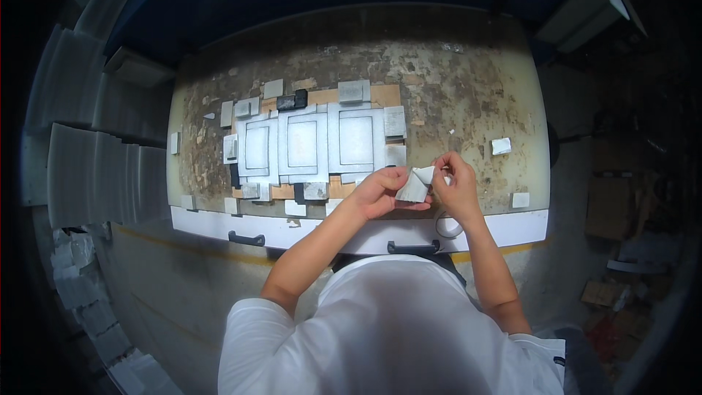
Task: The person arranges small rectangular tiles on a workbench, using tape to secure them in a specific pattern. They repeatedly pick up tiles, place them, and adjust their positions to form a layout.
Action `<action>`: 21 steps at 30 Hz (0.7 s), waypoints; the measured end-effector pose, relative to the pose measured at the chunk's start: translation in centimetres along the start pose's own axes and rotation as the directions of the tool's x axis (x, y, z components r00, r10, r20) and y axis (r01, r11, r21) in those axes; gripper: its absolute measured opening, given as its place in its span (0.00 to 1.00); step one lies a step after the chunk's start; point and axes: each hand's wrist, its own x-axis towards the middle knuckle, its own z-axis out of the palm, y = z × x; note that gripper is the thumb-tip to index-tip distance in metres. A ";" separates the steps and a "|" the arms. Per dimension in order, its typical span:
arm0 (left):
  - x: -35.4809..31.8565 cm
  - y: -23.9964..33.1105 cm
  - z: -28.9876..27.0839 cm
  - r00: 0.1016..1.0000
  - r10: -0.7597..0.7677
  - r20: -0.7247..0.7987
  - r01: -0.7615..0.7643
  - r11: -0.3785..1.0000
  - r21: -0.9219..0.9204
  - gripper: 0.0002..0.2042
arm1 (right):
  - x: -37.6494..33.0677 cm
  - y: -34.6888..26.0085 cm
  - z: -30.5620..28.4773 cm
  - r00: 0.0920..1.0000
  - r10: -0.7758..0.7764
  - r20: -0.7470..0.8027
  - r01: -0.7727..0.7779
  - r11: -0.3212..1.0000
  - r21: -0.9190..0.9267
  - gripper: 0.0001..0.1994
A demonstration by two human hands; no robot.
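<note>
Over the near right part of the worn table, my left hand (380, 192) is closed around a small grey-white square pad (413, 189). The fingers of my right hand (458, 189) pinch at a white flap on the pad's right side, which stands up at an angle. Whether the flap is a backing sheet or part of the pad, I cannot tell. To the left of my hands lies a flat piece with three white rectangular panels (302, 140) outlined in dark lines. Small grey-white blocks (355, 91) and black blocks (292, 99) sit around its edges, over brown strips (385, 96).
A white ring like a tape roll (449, 225) rests at the table's front edge, beside my right wrist. Loose white pads (501, 146) lie on the right. Black handles (246, 238) jut from the front edge. Stacked white sheets (102, 175) stand at left, cardboard (613, 205) at right.
</note>
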 end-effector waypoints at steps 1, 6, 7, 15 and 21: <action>-0.1 0.3 0.1 1.000 -0.014 0.026 0.013 1.000 0.017 0.22 | 0.1 0.2 0.1 0.998 0.023 -0.062 -0.021 1.000 0.021 0.04; -0.1 4.8 1.9 0.998 -0.055 0.004 0.049 0.907 0.418 0.26 | 0.1 4.3 -2.6 0.909 0.177 -0.377 -0.065 0.954 0.293 0.01; 0.5 6.2 2.2 1.000 0.014 -0.026 0.000 0.883 0.470 0.27 | -0.2 4.4 -3.7 0.898 0.223 -0.378 -0.091 0.937 0.336 0.01; 12.2 22.8 -1.0 0.874 0.461 0.155 0.194 -0.623 0.758 0.32 | -3.5 5.7 -6.0 0.883 0.312 -0.351 -0.230 0.939 0.256 0.08; 15.0 24.2 -2.7 0.965 0.248 0.086 0.155 -0.804 0.574 0.32 | -6.6 7.9 -4.9 0.859 0.330 -0.392 -0.282 0.943 0.177 0.07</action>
